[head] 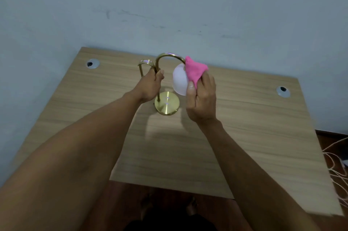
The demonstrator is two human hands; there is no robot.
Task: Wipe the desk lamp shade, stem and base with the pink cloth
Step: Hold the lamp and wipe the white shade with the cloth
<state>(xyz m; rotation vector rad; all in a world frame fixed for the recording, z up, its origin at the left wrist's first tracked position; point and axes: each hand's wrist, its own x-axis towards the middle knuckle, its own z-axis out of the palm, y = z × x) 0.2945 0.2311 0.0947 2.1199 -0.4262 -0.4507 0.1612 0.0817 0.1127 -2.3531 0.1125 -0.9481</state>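
Landmark: brass desk lamp (165, 87), upright near the middle of the wooden table (169, 155).

- Cable grommet (92, 64): set in the table top, well left of the lamp.
- Brass handle loop (146, 64): just left of the lamp's stem, partly hidden by fingers.
- Left hand (150, 85): closed around the stem (158, 97) at the lamp's left side, above the base.
- Base (167, 103): round brass disc, flat on the table, directly under the lamp's arch.
- Shade (179, 81): white, hanging mouth-down from the right end of the arch, clear of the base.
- Pink cloth (195, 71): bunched, pressed against the shade's right side and top.
- Right hand (201, 98): gripping the pink cloth, thumb on the shade's front.
- Second grommet (283, 91): well right of the lamp.
- Pale cords (337, 164): on the floor beyond the table's right edge.
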